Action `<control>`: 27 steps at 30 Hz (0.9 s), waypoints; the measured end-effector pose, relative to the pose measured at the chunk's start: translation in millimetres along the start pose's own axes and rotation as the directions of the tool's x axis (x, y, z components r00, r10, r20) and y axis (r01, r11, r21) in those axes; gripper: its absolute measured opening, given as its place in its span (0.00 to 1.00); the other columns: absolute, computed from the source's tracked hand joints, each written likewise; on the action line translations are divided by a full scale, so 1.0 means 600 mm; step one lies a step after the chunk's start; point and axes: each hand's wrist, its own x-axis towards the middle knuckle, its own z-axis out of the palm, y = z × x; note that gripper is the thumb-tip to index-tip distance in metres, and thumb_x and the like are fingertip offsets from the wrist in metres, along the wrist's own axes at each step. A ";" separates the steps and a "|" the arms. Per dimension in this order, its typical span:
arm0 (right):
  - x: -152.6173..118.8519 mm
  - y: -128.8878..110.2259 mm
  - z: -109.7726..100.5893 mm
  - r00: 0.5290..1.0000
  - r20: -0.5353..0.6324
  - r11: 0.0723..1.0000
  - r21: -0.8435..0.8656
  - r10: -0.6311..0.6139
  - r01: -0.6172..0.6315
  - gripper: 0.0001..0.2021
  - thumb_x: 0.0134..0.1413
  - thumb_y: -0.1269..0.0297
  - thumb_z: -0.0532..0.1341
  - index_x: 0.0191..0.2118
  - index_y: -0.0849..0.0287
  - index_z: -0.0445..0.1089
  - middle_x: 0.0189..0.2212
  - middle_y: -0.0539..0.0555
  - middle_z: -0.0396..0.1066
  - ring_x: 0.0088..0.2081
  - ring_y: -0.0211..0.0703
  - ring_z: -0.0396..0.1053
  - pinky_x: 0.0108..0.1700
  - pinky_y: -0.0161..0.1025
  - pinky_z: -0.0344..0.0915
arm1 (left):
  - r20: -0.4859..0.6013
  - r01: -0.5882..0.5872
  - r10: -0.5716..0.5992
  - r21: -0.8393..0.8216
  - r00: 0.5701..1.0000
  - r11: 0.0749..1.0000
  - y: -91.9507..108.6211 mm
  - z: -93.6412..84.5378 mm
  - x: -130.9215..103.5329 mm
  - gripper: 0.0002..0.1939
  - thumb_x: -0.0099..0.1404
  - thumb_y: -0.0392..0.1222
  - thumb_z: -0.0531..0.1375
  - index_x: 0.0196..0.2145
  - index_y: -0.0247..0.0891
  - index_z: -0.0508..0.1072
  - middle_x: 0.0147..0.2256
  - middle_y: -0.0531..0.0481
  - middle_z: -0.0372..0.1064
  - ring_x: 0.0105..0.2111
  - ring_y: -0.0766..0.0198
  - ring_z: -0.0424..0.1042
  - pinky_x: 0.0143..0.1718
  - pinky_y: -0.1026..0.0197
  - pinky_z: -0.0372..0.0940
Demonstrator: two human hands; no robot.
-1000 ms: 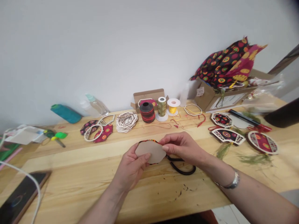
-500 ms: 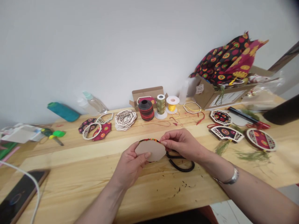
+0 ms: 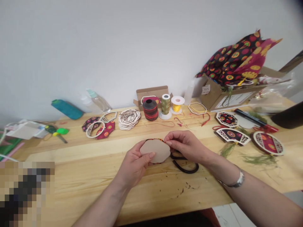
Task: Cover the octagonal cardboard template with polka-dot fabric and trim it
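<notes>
A grey cardboard piece [image 3: 155, 150] with patterned fabric showing along its rim is held up over the table. My left hand [image 3: 138, 160] grips its left side, thumb flat on the grey face and fingers behind. At the upper right edge, my right hand [image 3: 182, 145] pinches with thumb and forefinger; the fabric edge there is largely covered by the fingertips. Black-handled scissors [image 3: 187, 168] lie on the table just below my right hand, their blades hidden behind the piece and the hands. Small dark scraps [image 3: 183, 189] are scattered nearer me.
Thread spools [image 3: 151, 110] stand at the back beside a stack of wooden cutouts [image 3: 129, 119]. Finished fabric ornaments [image 3: 267, 142] and a marker [image 3: 255, 119] lie to the right, near a cardboard box [image 3: 210, 94] with patterned cloth [image 3: 234, 60]. A teal thread cone [image 3: 67, 109] lies back left.
The view has shifted slightly, so everything sits a little further right. Both hands keep their hold on the cardboard piece, which shows slightly more of its grey face.
</notes>
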 end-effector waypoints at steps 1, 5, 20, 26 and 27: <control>-0.001 -0.001 0.000 1.000 0.012 1.000 -0.002 0.011 -0.011 0.11 0.53 0.58 0.61 0.30 0.62 0.70 0.22 0.47 0.63 0.24 0.32 0.58 0.26 0.32 0.55 | 0.006 0.000 0.000 0.000 1.000 1.000 0.000 0.000 0.000 0.18 0.53 0.32 0.68 0.43 0.37 0.75 0.38 0.45 0.77 0.38 0.57 0.76 0.38 0.58 0.73; -0.002 -0.007 -0.001 0.999 0.003 0.999 0.002 0.047 -0.047 0.16 0.55 0.52 0.60 0.28 0.63 0.70 0.22 0.48 0.64 0.25 0.33 0.59 0.26 0.32 0.56 | 0.011 -0.015 0.015 -0.009 1.000 1.000 0.000 0.000 -0.001 0.17 0.53 0.32 0.68 0.43 0.37 0.75 0.38 0.45 0.77 0.39 0.58 0.76 0.39 0.59 0.72; -0.001 0.003 -0.002 0.996 -0.008 0.993 0.070 0.093 -0.092 0.12 0.41 0.59 0.71 0.30 0.62 0.77 0.25 0.48 0.67 0.24 0.31 0.57 0.26 0.32 0.54 | 0.087 -0.033 0.028 0.060 0.996 0.998 -0.005 -0.008 -0.001 0.15 0.56 0.33 0.66 0.43 0.39 0.77 0.39 0.47 0.78 0.39 0.62 0.75 0.42 0.61 0.69; 0.000 -0.002 -0.006 0.998 0.052 0.998 -0.044 0.036 -0.034 0.11 0.45 0.58 0.69 0.27 0.62 0.78 0.25 0.50 0.67 0.25 0.33 0.58 0.26 0.33 0.55 | 0.091 -0.023 0.014 0.096 0.996 0.995 -0.004 -0.007 -0.001 0.16 0.56 0.34 0.66 0.43 0.38 0.77 0.40 0.46 0.78 0.39 0.60 0.75 0.43 0.60 0.68; 0.001 -0.001 -0.007 0.999 0.046 0.999 -0.044 0.026 -0.024 0.11 0.45 0.57 0.69 0.27 0.62 0.78 0.25 0.50 0.67 0.25 0.33 0.59 0.26 0.34 0.56 | 0.095 -0.022 0.013 0.097 0.995 0.995 -0.004 -0.007 0.000 0.15 0.56 0.34 0.66 0.43 0.38 0.77 0.40 0.46 0.78 0.39 0.60 0.75 0.43 0.60 0.68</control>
